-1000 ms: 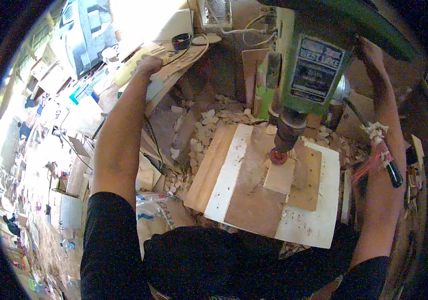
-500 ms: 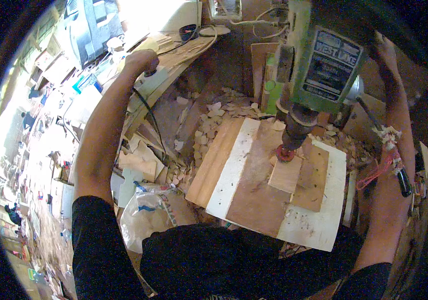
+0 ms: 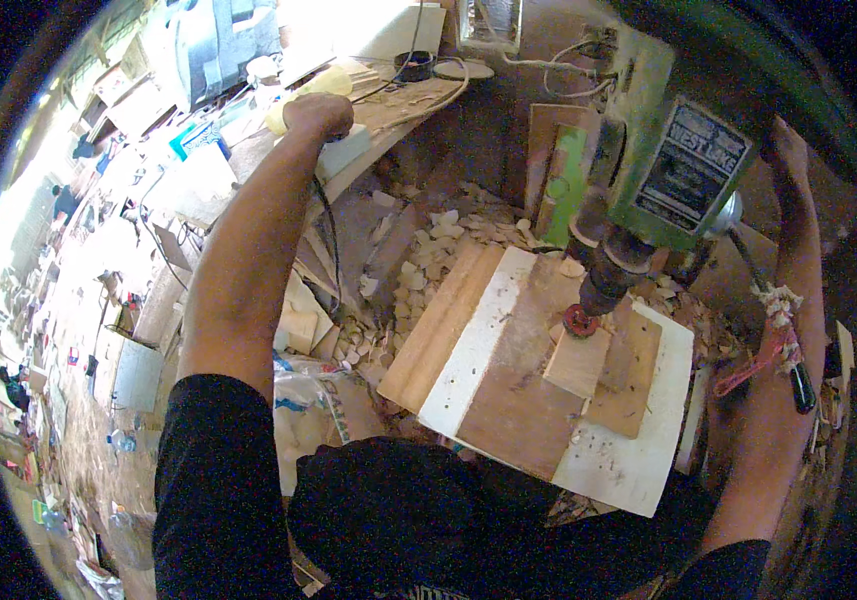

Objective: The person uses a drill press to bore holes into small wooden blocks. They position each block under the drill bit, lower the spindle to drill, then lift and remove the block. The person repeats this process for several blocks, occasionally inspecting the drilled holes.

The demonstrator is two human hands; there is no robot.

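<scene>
My left hand (image 3: 320, 117) is closed in a fist over the edge of the workbench at the upper left. A yellow rounded thing (image 3: 332, 84) shows just behind it; what the fist holds, if anything, is hidden. Up at the right side of a green drill press (image 3: 638, 130), my right hand (image 3: 786, 145) lies in shadow and its fingers are unclear. Below the press's dark chuck (image 3: 608, 280), a red round cutter (image 3: 580, 321) sits at the far end of a small wooden block (image 3: 576, 365). That block lies on a brown board (image 3: 633, 385) over a wide panel (image 3: 508, 400).
Round wood offcuts (image 3: 428, 265) are heaped behind the panel. A black-gripped lever (image 3: 801, 385) with pink string hangs by my right forearm. The bench (image 3: 388, 115) carries a black bowl (image 3: 413, 66) and cables. A plastic sack (image 3: 313, 400) stands left of the panel.
The whole view has shifted, so the bench, press and both arms appear farther right and mostly lower. Both hands keep about the same places relative to the bench and press.
</scene>
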